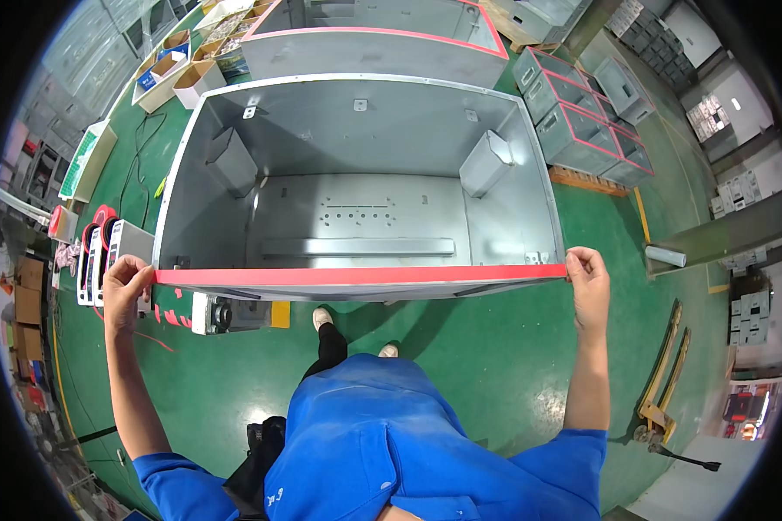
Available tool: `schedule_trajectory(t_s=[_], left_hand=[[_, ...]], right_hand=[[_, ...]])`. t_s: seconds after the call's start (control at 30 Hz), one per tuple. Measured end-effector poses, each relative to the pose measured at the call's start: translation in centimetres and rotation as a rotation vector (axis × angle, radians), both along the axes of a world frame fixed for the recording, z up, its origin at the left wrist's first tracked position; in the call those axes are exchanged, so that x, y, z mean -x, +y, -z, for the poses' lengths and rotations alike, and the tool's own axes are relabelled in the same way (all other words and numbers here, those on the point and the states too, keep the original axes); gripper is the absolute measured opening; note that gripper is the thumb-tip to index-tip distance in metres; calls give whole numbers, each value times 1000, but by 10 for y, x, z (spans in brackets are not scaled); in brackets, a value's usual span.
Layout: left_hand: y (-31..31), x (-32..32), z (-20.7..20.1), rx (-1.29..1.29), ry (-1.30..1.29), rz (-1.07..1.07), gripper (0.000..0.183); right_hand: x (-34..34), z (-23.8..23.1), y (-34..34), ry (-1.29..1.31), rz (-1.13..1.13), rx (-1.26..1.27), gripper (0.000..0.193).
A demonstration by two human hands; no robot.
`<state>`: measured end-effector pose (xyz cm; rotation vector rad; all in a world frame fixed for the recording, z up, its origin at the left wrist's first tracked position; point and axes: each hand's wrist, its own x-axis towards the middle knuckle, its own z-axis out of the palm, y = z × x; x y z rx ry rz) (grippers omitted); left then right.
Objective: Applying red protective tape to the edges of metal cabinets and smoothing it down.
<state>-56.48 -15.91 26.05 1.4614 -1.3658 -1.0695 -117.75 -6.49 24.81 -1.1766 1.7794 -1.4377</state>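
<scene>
A large open grey metal box (321, 130) stands before me, its inside fitted with brackets and a perforated floor. A strip of red tape (361, 277) runs straight along its near top edge, from corner to corner. At the strip's left end my left hand (125, 291) is closed, thumb and fingertips pinched on the tape. My right hand (590, 286) pinches the strip's other end at the right corner. Whether the whole strip touches the rim I cannot tell. The box's left, far and right rims show bare metal.
Another metal box (382, 54) with red-taped edges stands behind. Smaller taped boxes (573, 143) sit on a wooden pallet at right. Tape rolls (104, 217) and white machines (129, 243) are at left, near a cable (139, 161). A yellow pallet jack (660, 382) stands at right.
</scene>
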Motion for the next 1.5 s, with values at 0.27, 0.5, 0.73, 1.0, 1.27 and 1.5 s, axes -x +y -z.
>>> schedule_trajectory(t_s=[0.27, 0.5, 0.73, 1.0, 1.27, 1.5], left_hand=[[2, 2, -1, -8, 20, -20, 12], [1, 6, -5, -10, -31, -24, 11], [3, 15, -13, -4, -44, -33, 11], [6, 17, -16, -31, -44, -49, 13], [5, 15, -15, -37, 3, -45, 15], [7, 22, -21, -65, -62, -85, 16]], right_hand=[[-73, -16, -3, 683, -83, 330, 21], [-119, -8, -9, 901, -350, 459, 36], [-151, -1, -14, 1025, -441, 478, 41], [-165, 8, -16, 1156, -427, 482, 40], [-167, 8, -17, 1178, -437, 463, 39], [-167, 10, -16, 1192, -444, 485, 40]])
